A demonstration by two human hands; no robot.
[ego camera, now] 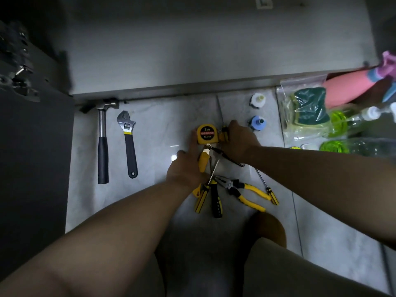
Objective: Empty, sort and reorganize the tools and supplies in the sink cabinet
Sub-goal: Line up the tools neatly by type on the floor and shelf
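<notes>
We see a floor (150, 129) of pale tiles, smooth and glossy, with a bright reflection near the hands. The hammer (102, 133) has a shiny metal head and shaft with a matt black rubber-like handle, and the wrench (127, 133) has a polished metal head and a similar dark handle; the tape measure (206, 133) looks like glossy yellow plastic. At the right we see sponges (308, 103) in a clear shiny plastic bag and transparent green plastic bottles (351, 123).
</notes>
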